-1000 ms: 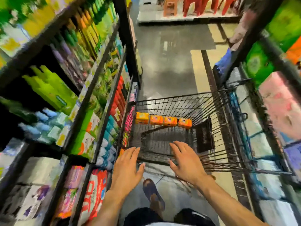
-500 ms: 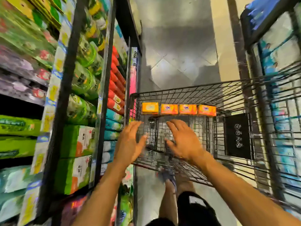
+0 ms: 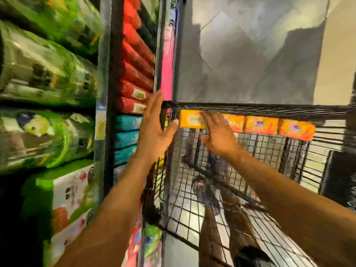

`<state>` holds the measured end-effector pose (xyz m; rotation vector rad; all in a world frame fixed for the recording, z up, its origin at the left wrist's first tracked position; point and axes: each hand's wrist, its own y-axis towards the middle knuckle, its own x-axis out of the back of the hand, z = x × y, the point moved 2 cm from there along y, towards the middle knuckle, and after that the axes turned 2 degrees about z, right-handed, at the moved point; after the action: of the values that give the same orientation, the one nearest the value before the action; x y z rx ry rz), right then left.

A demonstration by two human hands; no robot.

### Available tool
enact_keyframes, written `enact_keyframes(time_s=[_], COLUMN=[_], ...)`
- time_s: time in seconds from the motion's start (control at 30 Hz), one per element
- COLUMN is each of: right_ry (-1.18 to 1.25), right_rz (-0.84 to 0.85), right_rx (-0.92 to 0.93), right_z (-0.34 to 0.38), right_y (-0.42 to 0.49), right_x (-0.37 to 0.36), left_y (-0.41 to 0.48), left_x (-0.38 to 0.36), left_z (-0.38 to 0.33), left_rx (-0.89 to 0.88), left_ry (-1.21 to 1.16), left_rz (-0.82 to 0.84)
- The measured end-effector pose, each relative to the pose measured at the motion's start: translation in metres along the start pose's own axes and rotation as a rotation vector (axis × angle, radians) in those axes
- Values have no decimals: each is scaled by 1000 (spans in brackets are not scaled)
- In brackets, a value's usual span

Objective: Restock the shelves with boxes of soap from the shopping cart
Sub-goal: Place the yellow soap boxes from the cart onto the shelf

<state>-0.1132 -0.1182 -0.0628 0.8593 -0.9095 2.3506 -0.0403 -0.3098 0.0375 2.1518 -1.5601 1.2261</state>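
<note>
In the head view we see four orange soap boxes [image 3: 262,125] lined along the far wall of the shopping cart [image 3: 250,108]. Our left grip [image 3: 154,130] hovers released at the cart's far-left corner, beside the shelves [image 3: 107,93]. Our right grip [image 3: 217,135], also released, overlaps the leftmost box; blur hides any contact.

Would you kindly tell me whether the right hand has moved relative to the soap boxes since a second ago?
Yes: the right hand has reached forward across the cart to the leftmost soap box.
</note>
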Motion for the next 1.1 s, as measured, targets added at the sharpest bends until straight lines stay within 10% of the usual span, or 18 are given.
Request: enact_keyframes(time_s=[0.47, 0.83, 1.1], right_ry=[-77, 1047, 1528], right_rz=[-100, -61, -167], right_rx=[-57, -446, -249], right_z=[-5, 16, 98], right_y=[17, -120, -281], right_x=[-26, 62, 120], left_y=[5, -55, -217], left_x=[-18, 22, 67], left_z=[3, -30, -72], left_rx=[-80, -49, -137], left_ry=[-18, -14, -86], left_rz=[-51, -5, -117])
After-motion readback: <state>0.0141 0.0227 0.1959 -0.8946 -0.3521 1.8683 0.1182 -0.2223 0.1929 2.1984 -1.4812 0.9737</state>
